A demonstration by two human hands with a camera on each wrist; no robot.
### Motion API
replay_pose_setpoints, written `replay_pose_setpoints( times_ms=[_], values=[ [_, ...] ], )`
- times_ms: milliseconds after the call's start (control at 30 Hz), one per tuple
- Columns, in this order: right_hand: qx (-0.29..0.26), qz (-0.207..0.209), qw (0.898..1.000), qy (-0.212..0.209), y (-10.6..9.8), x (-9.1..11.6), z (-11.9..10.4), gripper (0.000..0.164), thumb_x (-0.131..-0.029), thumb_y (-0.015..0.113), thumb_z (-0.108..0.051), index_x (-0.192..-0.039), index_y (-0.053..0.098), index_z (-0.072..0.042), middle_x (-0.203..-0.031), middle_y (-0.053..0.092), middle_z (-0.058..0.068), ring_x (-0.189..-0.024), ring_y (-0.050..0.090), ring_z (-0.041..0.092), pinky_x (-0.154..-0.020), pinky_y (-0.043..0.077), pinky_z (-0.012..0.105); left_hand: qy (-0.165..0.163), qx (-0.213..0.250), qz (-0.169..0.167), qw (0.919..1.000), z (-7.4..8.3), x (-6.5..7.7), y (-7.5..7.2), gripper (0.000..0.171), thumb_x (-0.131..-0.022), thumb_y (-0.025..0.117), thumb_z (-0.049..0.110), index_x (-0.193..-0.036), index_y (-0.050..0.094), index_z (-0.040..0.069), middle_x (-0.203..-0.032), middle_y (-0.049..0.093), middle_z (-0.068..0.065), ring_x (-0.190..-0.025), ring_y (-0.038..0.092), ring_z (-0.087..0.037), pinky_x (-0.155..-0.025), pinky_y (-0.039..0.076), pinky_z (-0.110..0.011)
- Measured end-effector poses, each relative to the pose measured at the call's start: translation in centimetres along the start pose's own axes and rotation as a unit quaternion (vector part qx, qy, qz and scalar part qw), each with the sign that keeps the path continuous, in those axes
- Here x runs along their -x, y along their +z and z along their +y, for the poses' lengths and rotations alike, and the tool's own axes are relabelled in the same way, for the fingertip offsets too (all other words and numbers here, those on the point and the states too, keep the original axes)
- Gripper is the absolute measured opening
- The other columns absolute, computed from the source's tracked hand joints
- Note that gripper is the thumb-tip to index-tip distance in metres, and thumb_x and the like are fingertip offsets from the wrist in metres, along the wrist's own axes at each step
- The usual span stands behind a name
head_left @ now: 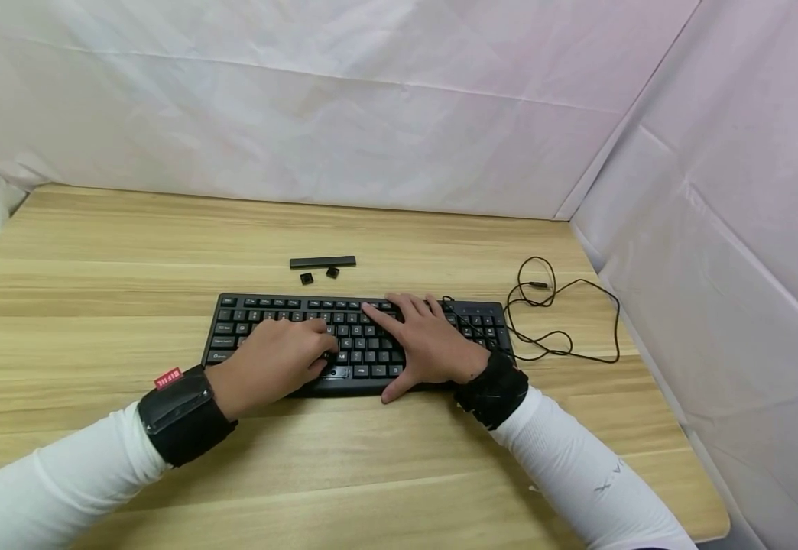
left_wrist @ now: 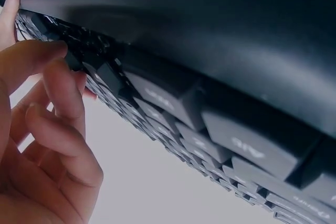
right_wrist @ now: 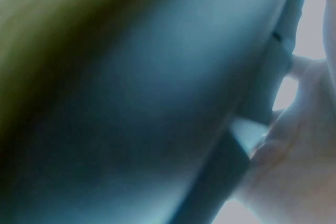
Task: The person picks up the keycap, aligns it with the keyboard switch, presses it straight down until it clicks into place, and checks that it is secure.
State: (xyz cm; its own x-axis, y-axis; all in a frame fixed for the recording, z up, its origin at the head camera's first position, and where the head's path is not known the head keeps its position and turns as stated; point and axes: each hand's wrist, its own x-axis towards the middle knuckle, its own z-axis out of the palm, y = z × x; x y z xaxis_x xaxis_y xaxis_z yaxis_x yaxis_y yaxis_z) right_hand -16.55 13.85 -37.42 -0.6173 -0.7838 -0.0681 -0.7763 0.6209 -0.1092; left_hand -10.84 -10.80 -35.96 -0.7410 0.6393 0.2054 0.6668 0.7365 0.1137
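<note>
A black keyboard [head_left: 369, 372] lies on the wooden table, its space bar slot bare in the left wrist view. Curled over its lower middle keys, my left hand [head_left: 271, 359] pinches a small black keycap [left_wrist: 75, 61] between thumb and forefinger at the keyboard. Whether that keycap is still seated is hard to see. My right hand [head_left: 429, 344] rests spread across the right part of the keyboard, thumb at the front edge. Behind the keyboard lie a detached space bar [head_left: 323, 262] and two loose keycaps [head_left: 306, 279].
A thin black cable [head_left: 567, 353] lies in loops to the right of the keyboard, with its plug [head_left: 539, 285] among them. White cloth walls [head_left: 344, 114] stand behind and to the right of the table [head_left: 131, 252].
</note>
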Motion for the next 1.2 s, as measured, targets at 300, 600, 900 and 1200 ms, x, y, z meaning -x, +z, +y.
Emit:
replay_pose_setpoints(
  times_ms=[300, 600, 900, 1200],
  values=[
    [0.006, -0.002, 1.0, -0.002, -0.11, -0.06, -0.03, 0.129, -0.05, 0.064, -0.082, -0.152, 0.014, -0.021, -0.149, 0.023, 0.021, -0.133, 0.021, 0.034, -0.102, 0.022, 0.063, 0.002, 0.008, 0.013, 0.9999, -0.01, 0.1, 0.05, 0.007, -0.077, 0.073, 0.012, -0.083, 0.073, 0.016, -0.078, 0.065, 0.001, -0.059, 0.056, -0.009, -0.043, 0.05, -0.029],
    [0.01, 0.004, 1.0, 0.002, -0.82, -0.18, 0.03, 0.128, -0.05, 0.065, -0.081, -0.152, 0.016, -0.022, -0.149, 0.024, 0.021, -0.133, 0.021, 0.034, -0.103, 0.021, 0.065, 0.042, -0.047, 0.036, 0.9974, 0.06, -0.09, 0.0, 0.012, -0.078, 0.072, 0.004, -0.077, 0.075, 0.015, -0.069, 0.058, 0.002, -0.05, 0.046, -0.006, -0.037, 0.045, -0.028],
    [0.001, -0.001, 1.0, 0.003, -0.47, 0.04, 0.0, 0.128, -0.05, 0.067, -0.08, -0.152, 0.016, -0.021, -0.148, 0.024, 0.022, -0.132, 0.022, 0.035, -0.102, 0.022, 0.066, 0.073, -0.09, 0.004, 0.9933, 0.17, 0.23, 0.31, 0.02, -0.075, 0.074, 0.002, -0.092, 0.077, 0.013, -0.08, 0.063, -0.005, -0.05, 0.051, -0.01, -0.038, 0.048, -0.03],
    [-0.005, -0.003, 1.0, 0.001, -0.28, -0.03, -0.17, 0.128, -0.05, 0.067, -0.079, -0.152, 0.016, -0.021, -0.149, 0.024, 0.022, -0.132, 0.021, 0.035, -0.102, 0.021, 0.066, 0.074, -0.086, -0.004, 0.9935, 0.24, 0.67, 0.6, 0.017, -0.075, 0.072, 0.0, -0.088, 0.076, 0.01, -0.08, 0.062, -0.005, -0.051, 0.05, -0.012, -0.038, 0.049, -0.03]
  ],
)
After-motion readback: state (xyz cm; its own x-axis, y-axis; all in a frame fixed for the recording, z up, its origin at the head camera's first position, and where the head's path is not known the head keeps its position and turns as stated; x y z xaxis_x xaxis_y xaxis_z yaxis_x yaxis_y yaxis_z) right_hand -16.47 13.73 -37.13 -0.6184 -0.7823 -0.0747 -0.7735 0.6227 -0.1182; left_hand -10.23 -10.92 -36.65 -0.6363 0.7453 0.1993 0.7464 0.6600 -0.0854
